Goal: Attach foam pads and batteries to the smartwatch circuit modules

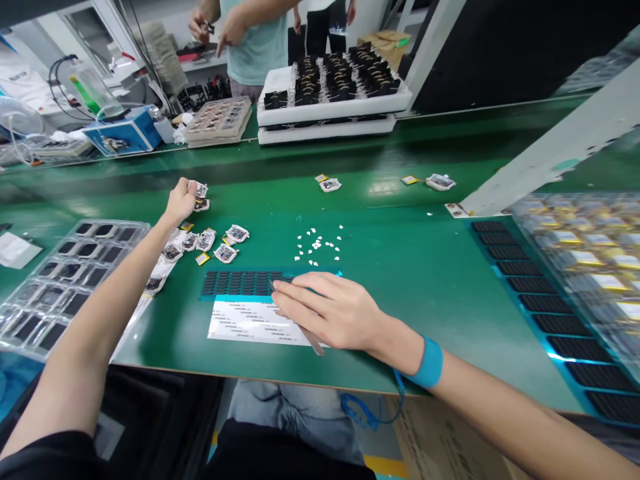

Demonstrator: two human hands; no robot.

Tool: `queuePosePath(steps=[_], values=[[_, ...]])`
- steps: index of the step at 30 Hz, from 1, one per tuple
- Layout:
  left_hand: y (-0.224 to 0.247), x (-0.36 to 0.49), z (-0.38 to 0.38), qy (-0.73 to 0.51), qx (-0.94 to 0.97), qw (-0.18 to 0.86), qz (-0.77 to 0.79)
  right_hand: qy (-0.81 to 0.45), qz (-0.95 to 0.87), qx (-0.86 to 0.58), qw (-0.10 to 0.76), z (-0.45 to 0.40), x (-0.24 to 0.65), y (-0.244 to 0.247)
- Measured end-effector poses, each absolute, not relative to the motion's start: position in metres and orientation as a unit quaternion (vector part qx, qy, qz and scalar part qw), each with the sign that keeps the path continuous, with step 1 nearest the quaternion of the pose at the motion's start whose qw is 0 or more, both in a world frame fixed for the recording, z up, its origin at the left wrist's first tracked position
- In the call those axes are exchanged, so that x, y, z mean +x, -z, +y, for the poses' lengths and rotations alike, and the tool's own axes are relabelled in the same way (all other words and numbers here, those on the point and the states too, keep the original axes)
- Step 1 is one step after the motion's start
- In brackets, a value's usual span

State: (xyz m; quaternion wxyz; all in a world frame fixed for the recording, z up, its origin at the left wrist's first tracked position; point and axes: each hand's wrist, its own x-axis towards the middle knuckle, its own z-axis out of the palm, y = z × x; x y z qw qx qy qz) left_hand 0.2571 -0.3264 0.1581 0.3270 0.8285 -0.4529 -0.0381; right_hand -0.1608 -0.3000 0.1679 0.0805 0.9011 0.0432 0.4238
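My left hand [180, 201] is stretched out to the far left, its fingers closed on a small white-framed electronic module [200, 189]. Another module [201, 204] lies just beneath it. Over a sheet of small black adhesive strips [243, 283] on blue film, my right hand [333, 307] is closed around metal tweezers [314, 341]; the tips are near the strips, and whether they grip one I cannot tell. A printed white backing paper [245, 321] lies along the sheet's near side. Several loose modules [226, 253] with yellow-edged batteries [202, 259] sit between my hands.
Small white pieces [317, 245] are scattered mid-table. A clear compartment tray [75, 270] stands left; black pads on blue film [543, 303] and a battery tray [595, 257] lie right. A slanted white post [550, 140] meets the table. Foam trays [333, 110] and a person [257, 40] are behind.
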Motion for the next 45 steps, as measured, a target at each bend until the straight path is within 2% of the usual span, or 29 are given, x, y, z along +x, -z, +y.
queuePosePath(steps=[7, 10, 12, 15, 17, 22, 26, 31, 35, 39, 41, 45], values=[[-0.179, 0.204, -0.317, 0.105, 0.752, 0.515, -0.397, -0.415, 0.027, 0.907, 0.058, -0.301, -0.164, -0.167], [-0.187, 0.146, -0.289, 0.191, 0.692, 0.553, -0.423, -0.431, 0.015, 0.902, 0.005, -0.304, -0.165, -0.167], [-0.189, 0.101, -0.266, 0.319, 0.595, 0.604, -0.423, -0.439, -0.017, 0.896, -0.064, -0.307, -0.165, -0.168], [-0.189, 0.046, -0.233, 0.419, 0.553, 0.584, -0.421, -0.459, -0.083, 0.869, -0.165, -0.311, -0.165, -0.168], [-0.186, 0.025, -0.218, 0.437, 0.547, 0.556, -0.448, -0.459, -0.099, 0.863, -0.186, -0.311, -0.164, -0.167], [-0.177, 0.011, -0.201, 0.422, 0.51, 0.556, -0.502, -0.378, -0.083, 0.912, -0.134, -0.306, -0.164, -0.158], [-0.174, 0.011, -0.193, 0.392, 0.522, 0.553, -0.518, -0.401, -0.086, 0.902, -0.133, -0.3, -0.161, -0.154], [-0.171, 0.013, -0.184, 0.268, 0.565, 0.54, -0.564, -0.435, -0.086, 0.889, -0.111, -0.291, -0.16, -0.154], [-0.168, 0.013, -0.179, 0.151, 0.599, 0.483, -0.62, -0.439, -0.075, 0.889, -0.103, -0.287, -0.161, -0.156], [-0.167, 0.013, -0.182, 0.038, 0.605, 0.416, -0.677, -0.351, -0.077, 0.933, -0.007, -0.288, -0.163, -0.161], [-0.165, 0.014, -0.185, 0.04, 0.605, 0.413, -0.679, -0.316, -0.082, 0.945, 0.003, -0.292, -0.163, -0.161], [-0.162, 0.015, -0.189, 0.156, 0.617, 0.453, -0.625, -0.317, -0.067, 0.942, -0.09, -0.299, -0.164, -0.154]])
